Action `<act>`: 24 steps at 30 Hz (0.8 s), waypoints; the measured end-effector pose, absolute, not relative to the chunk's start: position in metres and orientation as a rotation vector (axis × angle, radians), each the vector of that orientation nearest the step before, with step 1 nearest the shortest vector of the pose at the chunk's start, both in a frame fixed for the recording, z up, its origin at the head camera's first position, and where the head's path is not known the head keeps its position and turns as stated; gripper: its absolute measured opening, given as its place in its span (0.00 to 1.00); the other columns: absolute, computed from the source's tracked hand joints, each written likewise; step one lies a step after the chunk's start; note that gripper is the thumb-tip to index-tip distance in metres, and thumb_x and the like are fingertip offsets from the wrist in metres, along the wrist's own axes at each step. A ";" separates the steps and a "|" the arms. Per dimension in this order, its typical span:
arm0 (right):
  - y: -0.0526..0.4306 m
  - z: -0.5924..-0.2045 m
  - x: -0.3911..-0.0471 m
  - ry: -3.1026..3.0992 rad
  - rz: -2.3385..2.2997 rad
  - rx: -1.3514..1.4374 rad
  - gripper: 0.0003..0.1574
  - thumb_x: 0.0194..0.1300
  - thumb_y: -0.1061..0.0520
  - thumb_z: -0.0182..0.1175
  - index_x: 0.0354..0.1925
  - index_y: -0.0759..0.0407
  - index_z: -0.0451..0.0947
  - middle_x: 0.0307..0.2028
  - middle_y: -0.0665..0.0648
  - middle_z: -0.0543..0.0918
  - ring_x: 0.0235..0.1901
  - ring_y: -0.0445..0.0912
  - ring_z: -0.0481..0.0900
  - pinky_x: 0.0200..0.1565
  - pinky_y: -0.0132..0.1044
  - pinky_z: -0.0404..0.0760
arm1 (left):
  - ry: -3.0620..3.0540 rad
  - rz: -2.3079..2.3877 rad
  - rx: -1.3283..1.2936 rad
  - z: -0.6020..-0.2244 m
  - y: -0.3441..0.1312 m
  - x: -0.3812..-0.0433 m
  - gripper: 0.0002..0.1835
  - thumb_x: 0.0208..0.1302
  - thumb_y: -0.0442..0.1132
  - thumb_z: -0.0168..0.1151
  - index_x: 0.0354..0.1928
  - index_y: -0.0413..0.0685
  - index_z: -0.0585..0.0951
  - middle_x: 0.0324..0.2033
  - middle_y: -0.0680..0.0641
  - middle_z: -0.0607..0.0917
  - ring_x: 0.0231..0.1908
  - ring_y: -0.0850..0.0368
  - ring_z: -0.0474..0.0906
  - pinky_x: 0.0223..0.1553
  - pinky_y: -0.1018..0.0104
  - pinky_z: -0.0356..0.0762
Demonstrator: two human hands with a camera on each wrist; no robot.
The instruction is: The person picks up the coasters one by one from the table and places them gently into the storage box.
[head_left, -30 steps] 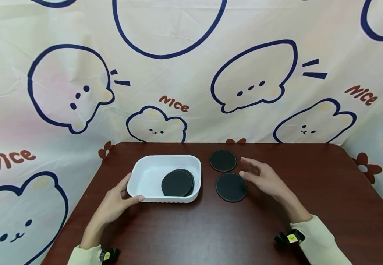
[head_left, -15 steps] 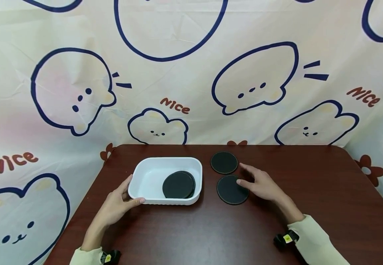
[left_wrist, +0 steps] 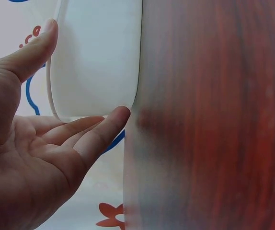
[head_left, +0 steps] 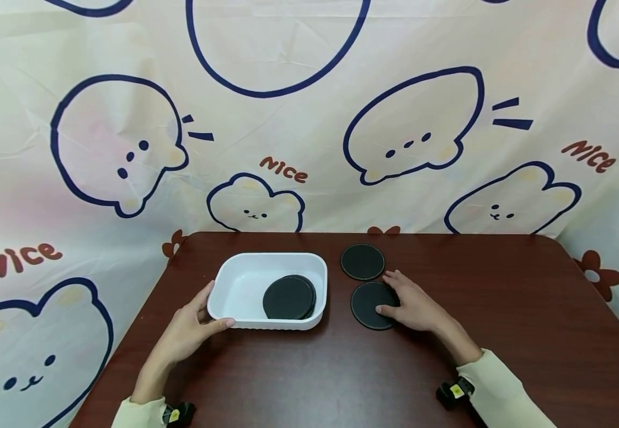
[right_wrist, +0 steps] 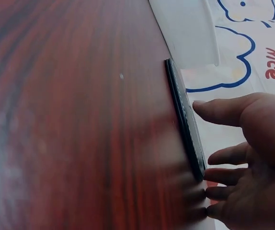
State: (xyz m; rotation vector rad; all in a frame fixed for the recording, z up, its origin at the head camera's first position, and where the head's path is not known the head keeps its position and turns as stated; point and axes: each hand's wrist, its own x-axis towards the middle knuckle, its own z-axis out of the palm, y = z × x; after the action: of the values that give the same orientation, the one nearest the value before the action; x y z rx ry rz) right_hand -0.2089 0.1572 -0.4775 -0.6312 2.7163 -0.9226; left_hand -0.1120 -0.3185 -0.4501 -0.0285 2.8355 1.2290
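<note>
A white rectangular plastic basin (head_left: pixel 238 288) stands on the left of the table in the head view. Black round coasters (head_left: pixel 288 297) lie inside it, overlapping toward its right end. My left hand (head_left: pixel 185 328) grips the basin's near left corner, thumb on the front rim and fingers along the end wall. To the right of the basin a stitched black coaster (head_left: pixel 368 304) lies flat. My right hand (head_left: pixel 417 308) reaches over its right edge, thumb above the coaster and fingers spread; the right wrist view shows fingertips close beside the edge. Another coaster (head_left: pixel 362 261) lies just behind.
The dark red-brown wooden table (head_left: pixel 309 368) runs back to a cloth backdrop (head_left: pixel 309 119) printed with cartoon bears. A black strap device (head_left: pixel 455 392) sits on the right wrist, with a similar device (head_left: pixel 178 414) on the left.
My right hand has moved left and toward the nearer coaster, its thumb now over it. The left hand stays at the basin's corner, and the coasters lie where they were.
</note>
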 end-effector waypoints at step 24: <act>0.156 -0.468 -0.205 2.747 -1.092 -0.571 0.39 0.64 0.59 0.78 0.69 0.63 0.75 0.64 0.66 0.83 0.60 0.60 0.83 0.61 0.58 0.83 | 2.844 1.237 -0.038 -0.451 -0.319 -0.113 0.61 0.64 0.54 0.79 0.87 0.43 0.51 0.76 0.29 0.72 0.65 0.33 0.82 0.59 0.44 0.87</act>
State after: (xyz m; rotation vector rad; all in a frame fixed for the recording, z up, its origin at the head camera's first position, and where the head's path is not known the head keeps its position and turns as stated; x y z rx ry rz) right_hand -0.2048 0.1558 -0.4676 -0.5707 2.7474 -1.0924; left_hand -0.1130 -0.3185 -0.4512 -0.0385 2.8445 1.2368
